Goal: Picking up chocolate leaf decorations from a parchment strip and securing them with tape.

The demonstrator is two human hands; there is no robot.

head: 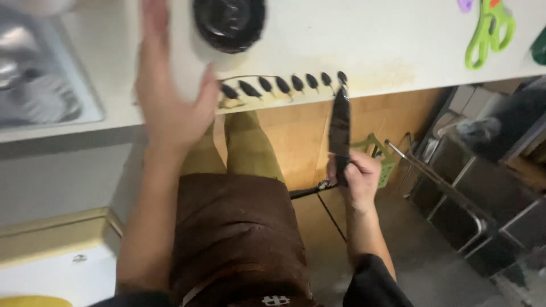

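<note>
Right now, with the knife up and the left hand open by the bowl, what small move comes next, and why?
Probably bring the knife tip down onto the counter beside the row of dark pieces: the right hand holds it off the edge, and the left hand is open, holding nothing.

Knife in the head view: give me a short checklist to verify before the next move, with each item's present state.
1. Right hand has a closed grip on the knife handle: ok.
2. Blade points away from the body, tip at the counter edge: ok.
3. Left hand is apart from the blade: ok, it is raised and open over the counter.
4. Row of dark pieces sits wholly on the counter: ok, though close to the edge.
5. Dark bowl is steady: cannot tell, blurred.
6. Green scissors lie clear of both hands: ok.
</note>
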